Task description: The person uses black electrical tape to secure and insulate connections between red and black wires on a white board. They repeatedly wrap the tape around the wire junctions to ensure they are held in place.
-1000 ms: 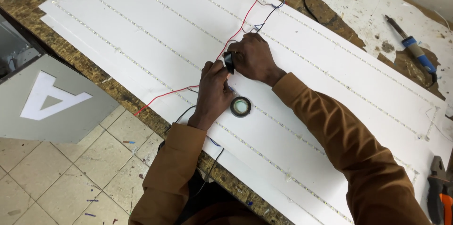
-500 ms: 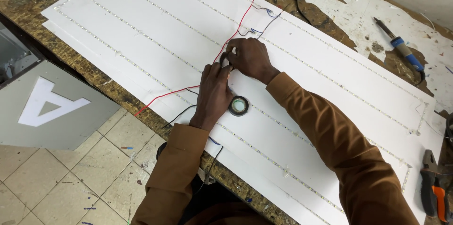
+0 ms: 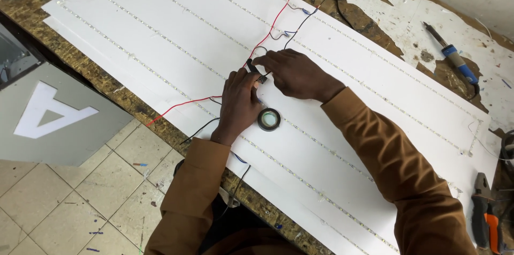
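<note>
A white panel [image 3: 160,25] with rows of small lights lies under both hands. The left hand [image 3: 240,102] and right hand [image 3: 292,75] meet fingertip to fingertip, pinching what looks like a strip of black tape [image 3: 256,71] around the red wire [image 3: 267,33]. A tape roll [image 3: 269,119] lies just beside the left hand, and pliers [image 3: 486,217] lie well apart.

A red wire [image 3: 270,30] and black wire [image 3: 300,25] meet mid-panel; a black tape roll [image 3: 269,119] lies flat beside them.
</note>
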